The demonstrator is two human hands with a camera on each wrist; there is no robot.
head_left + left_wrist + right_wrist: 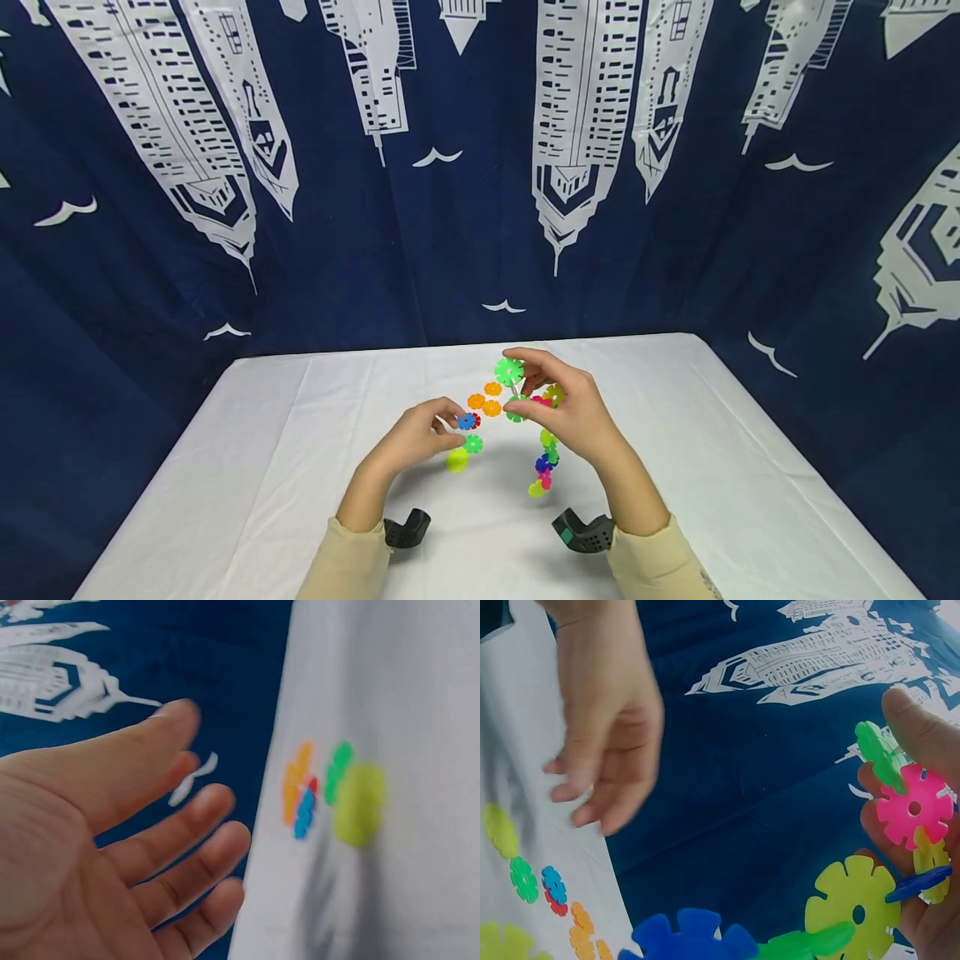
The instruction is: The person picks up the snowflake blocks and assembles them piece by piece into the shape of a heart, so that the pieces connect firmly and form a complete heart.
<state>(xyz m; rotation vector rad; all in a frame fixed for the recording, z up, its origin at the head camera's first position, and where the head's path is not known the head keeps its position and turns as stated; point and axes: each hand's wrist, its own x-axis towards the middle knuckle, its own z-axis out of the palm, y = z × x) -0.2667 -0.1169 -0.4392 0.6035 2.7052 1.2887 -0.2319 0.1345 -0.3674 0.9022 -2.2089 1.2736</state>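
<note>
From where I'm standing, a navy backdrop (465, 233) fills the upper half of the frame: creased fabric printed w/ white upside-down towers & gull shapes. Below it, a table (300, 467) under matte white cloth, faint fold lines. Beige sleeves (348, 562) enter at bottom ctr; the one at bottom right has a small dark mark, too tiny to read. Right hand (573, 421), just right of ctr, grips the upper, green part of a chain (548, 437) btwn thumb & fingers: flat, plastic-looking flower discs, notched rims, round ctr holes, slotted together at angles, green/pink/yellow/blue, trailing toward lower ctr. Left hand (416, 433), left of ctr, is relaxed, fingers apart, holding nothing. Black wrist units (407, 528), curved, lower ctr. Near ctr, by the left hand, loose on the cloth: yellow disc (457, 460), green disc (472, 444), blue disc (467, 422) overlapping a red disc (477, 422), three orange discs (491, 408).
</note>
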